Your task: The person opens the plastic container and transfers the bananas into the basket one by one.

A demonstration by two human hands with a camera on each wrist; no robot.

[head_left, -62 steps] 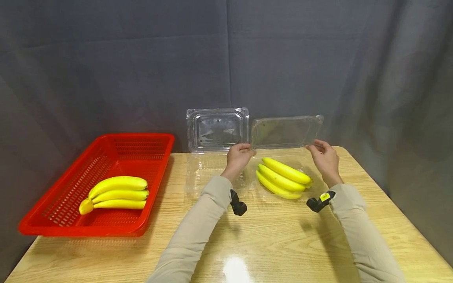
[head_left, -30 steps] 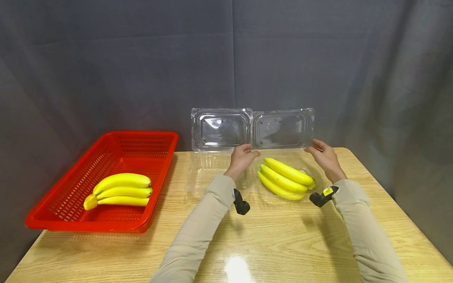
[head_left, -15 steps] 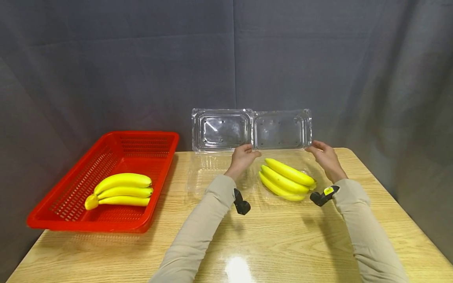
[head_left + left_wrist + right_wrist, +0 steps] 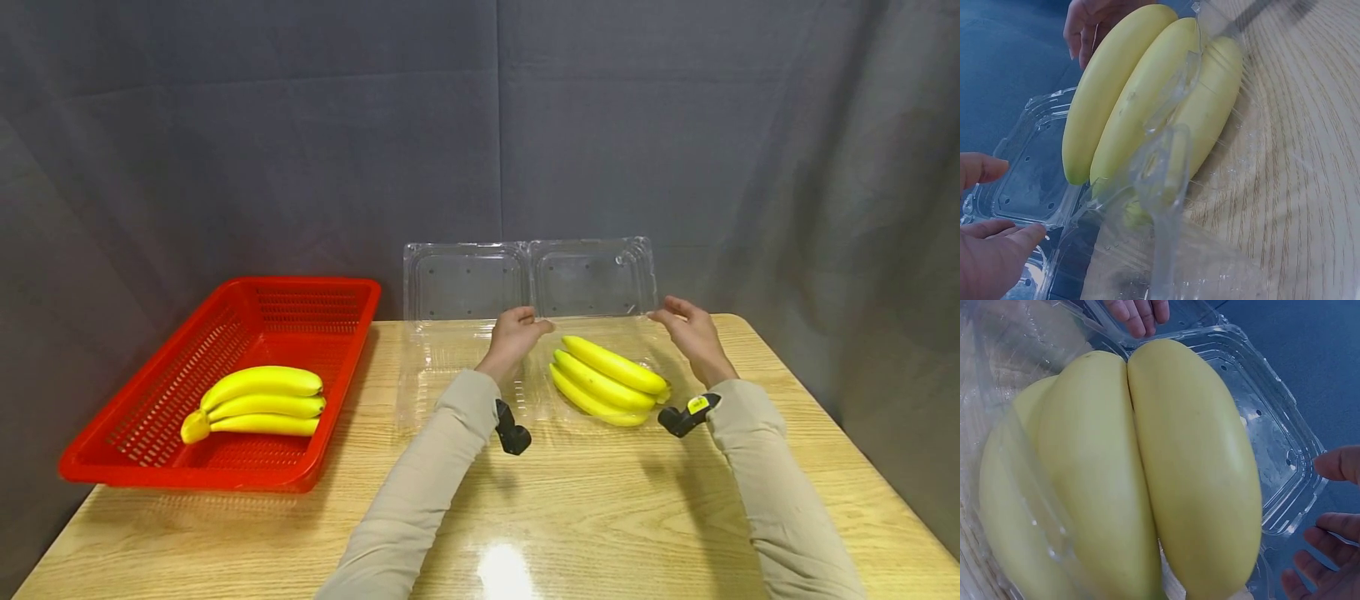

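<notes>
In the head view, a bunch of yellow bananas (image 4: pixel 600 379) lies in the base of the right-hand clear plastic clamshell box. The raised lid (image 4: pixel 588 279) of that box leans back behind the fruit. My left hand (image 4: pixel 512 340) is at the lid's lower left corner, thumb and fingers apart in the left wrist view. At the lower right corner is my right hand (image 4: pixel 693 337); the right wrist view shows its thumb (image 4: pixel 1338 464) by the lid's edge and its fingers spread apart from the thumb. Whether either hand touches the plastic is hard to tell.
A second clear clamshell (image 4: pixel 431 383) stands beside it on the left with its lid (image 4: pixel 467 283) up. Farther left, a red plastic basket (image 4: pixel 367 342) holds another bunch of bananas (image 4: pixel 258 404). A grey curtain (image 4: pixel 300 150) hangs behind the wooden table (image 4: pixel 585 517).
The right lid was tilted and askew between the hands; it has straightened beside the left lid, and both lids now lean farther back. The hands have barely moved.
</notes>
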